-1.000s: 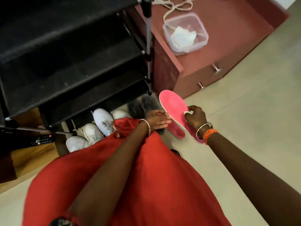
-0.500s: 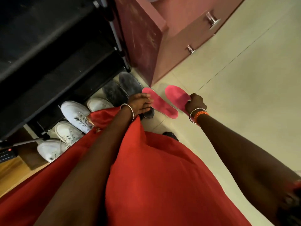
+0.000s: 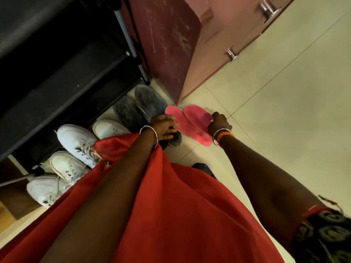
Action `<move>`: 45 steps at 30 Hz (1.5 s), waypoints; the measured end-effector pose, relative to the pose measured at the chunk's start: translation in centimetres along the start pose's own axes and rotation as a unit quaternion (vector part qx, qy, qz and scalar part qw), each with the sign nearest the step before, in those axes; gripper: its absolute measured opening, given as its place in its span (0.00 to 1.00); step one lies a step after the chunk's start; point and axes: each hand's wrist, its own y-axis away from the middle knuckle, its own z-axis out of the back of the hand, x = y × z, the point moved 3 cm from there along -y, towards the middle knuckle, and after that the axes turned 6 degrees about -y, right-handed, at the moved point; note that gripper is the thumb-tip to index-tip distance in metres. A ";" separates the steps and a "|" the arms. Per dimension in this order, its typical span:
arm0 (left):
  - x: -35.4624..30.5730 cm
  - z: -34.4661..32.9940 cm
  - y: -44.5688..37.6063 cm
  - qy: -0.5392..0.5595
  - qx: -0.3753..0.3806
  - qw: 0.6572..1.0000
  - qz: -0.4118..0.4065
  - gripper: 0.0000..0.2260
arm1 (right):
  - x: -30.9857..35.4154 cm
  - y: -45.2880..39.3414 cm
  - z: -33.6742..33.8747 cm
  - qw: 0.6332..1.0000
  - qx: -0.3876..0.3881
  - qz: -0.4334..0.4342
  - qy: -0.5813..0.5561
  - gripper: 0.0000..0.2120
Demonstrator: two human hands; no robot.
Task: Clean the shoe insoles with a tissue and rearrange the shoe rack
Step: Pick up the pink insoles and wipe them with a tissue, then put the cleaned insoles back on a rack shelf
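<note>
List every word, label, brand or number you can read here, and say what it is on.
None can be read.
Grey shoes: faint marks on top, too blurred to read.
White sneakers: no legible brand.
Pink insoles: plain.
Maroon cabinet: only scratches.

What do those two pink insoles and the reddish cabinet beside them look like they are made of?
The pink insoles look like thin foam or felt: matte, flat, no shine, with darker soiled patches. The reddish cabinet seems to be laminated or painted board: smooth, flat panels with pale scuff marks and shiny metal knobs.
</note>
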 end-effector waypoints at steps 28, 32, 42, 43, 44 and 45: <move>-10.7 -1.2 19.0 0.069 0.101 0.969 -0.214 0.02 | 10.8 18.3 18.6 0.882 -0.109 0.326 -0.324 0.18; -14.3 -0.2 23.5 0.093 0.025 0.941 -0.325 0.05 | 13.3 20.9 22.6 0.838 -0.075 0.383 -0.381 0.07; -18.0 -1.3 25.7 0.141 0.010 0.924 -0.355 0.10 | 16.8 20.4 27.1 0.849 -0.099 0.373 -0.362 0.09; -18.1 -1.2 25.3 0.169 0.014 0.922 -0.349 0.09 | 17.2 19.9 27.0 0.849 -0.122 0.362 -0.364 0.08; -18.3 -1.0 24.9 0.196 0.012 0.918 -0.344 0.08 | 17.5 19.5 27.0 0.849 -0.151 0.350 -0.365 0.06; -18.5 -0.6 24.6 0.220 0.005 0.914 -0.342 0.07 | 17.7 19.0 27.1 0.849 -0.182 0.335 -0.367 0.05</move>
